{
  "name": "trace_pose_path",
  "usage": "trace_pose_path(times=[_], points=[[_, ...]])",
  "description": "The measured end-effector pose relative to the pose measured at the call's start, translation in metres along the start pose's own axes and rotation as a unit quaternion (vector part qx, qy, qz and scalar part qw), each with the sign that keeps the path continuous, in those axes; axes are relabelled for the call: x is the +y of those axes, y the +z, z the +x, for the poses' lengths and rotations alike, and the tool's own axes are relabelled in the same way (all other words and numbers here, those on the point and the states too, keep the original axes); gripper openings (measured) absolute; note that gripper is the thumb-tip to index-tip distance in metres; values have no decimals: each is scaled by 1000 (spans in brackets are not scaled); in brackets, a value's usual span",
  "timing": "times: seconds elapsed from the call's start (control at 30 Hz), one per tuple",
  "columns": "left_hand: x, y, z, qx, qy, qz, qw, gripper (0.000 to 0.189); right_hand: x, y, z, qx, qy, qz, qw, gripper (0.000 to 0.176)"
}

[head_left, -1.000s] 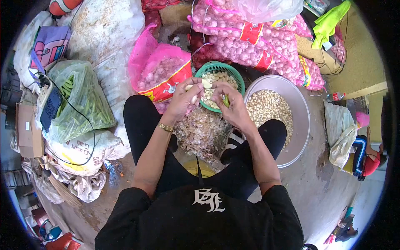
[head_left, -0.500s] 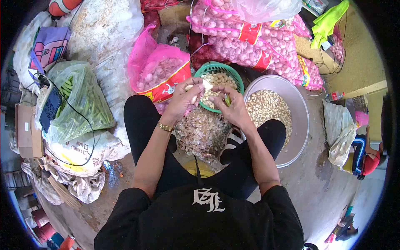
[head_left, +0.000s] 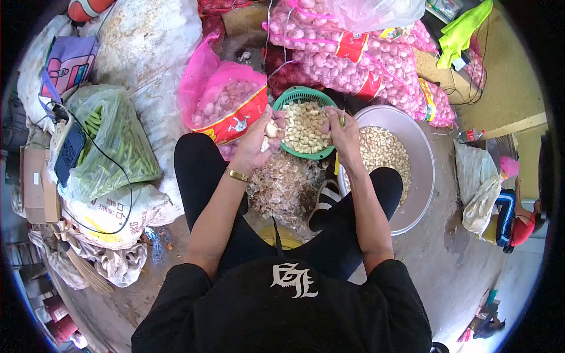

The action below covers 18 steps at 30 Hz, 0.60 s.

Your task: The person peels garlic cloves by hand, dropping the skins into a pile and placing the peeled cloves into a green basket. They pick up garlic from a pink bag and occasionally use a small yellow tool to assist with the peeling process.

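My left hand is closed around several peeled garlic cloves, palm up, at the left side of a green plastic basket. Peeled cloves fill much of that basket. At its right rim is my right hand, fingers curled around what looks like a small knife with a yellow-green handle; its blade cannot be made out. Loose garlic skins lie heaped below the basket, between my legs. Right of my right hand stands a wide pale basin holding many unpeeled cloves.
An opened pink mesh bag of garlic stands left of the basket. Full garlic sacks are stacked behind. A plastic bag of green pods sits at left, with a cable across it. A person is at far right.
My hands have moved apart, from together over the basket to either side of it. The right hand has gone right to the rim, and the cloves in the basket are now more exposed.
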<state>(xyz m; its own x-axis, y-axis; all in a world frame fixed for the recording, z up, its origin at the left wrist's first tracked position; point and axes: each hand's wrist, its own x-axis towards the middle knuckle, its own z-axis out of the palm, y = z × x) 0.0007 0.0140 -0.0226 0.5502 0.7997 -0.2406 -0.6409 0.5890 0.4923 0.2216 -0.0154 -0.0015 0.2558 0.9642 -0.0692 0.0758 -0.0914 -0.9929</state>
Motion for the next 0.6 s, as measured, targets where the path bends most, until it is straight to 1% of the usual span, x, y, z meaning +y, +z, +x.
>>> trace_pose_path(times=[0.03, 0.07, 0.1, 0.13, 0.17, 0.2, 0.23, 0.27, 0.3, 0.33, 0.37, 0.4, 0.43, 0.47, 0.53, 0.6], points=[[0, 0, 0, 13, -3, -29, 1000, 39, -4, 3, -3, -2, 0, 0, 1000, 34], [-2, 1, 0, 26, -6, -57, 998, 38, -6, 8, -8, -23, -33, 15, 999, 30], [-4, 3, 1, 26, -5, -59, 998, 38, -10, 13, -14, -44, -67, 29, 996, 26], [-7, 6, 2, 72, 14, -62, 995, 37, -14, 18, -21, -46, -67, 28, 996, 26], [-9, 8, 2, 118, 32, -65, 990, 36, -18, 23, -28, -72, -101, -21, 992, 23], [-10, 6, 2, 119, 32, -65, 990, 36, -19, 29, -33, -97, -135, -70, 984, 21], [-11, 4, 3, 98, 33, -56, 993, 38, -18, 36, -33, -98, -135, -69, 984, 21], [-13, 2, 3, 76, 34, -48, 995, 40, -16, 42, -34, -96, -206, -86, 970, 22], [-14, -4, 5, 76, 34, -48, 995, 40, -14, 45, -34, -93, -276, -101, 951, 22], [-15, -9, 7, 12, 22, -70, 997, 36, -13, 45, -34, -93, -276, -101, 951, 22], [-16, -15, 8, -52, 11, -91, 994, 32, -12, 46, -34, -92, -259, -138, 952, 25], [-15, -12, 8, -52, 11, -91, 994, 32, -12, 46, -34, -90, -242, -175, 950, 27], [-16, -8, 8, -29, 20, -72, 997, 33, -10, 45, -33, -90, -242, -175, 950, 27], [-16, -4, 7, -6, 28, -54, 998, 33, -7, 45, -30, -88, -258, -188, 944, 27], [-16, 2, 4, 7, 37, -57, 998, 35, -5, 44, -29, -86, -274, -200, 937, 27], [-14, 6, 2, 18, 46, -60, 997, 37, -7, 43, -29, -97, -217, -119, 964, 28]])
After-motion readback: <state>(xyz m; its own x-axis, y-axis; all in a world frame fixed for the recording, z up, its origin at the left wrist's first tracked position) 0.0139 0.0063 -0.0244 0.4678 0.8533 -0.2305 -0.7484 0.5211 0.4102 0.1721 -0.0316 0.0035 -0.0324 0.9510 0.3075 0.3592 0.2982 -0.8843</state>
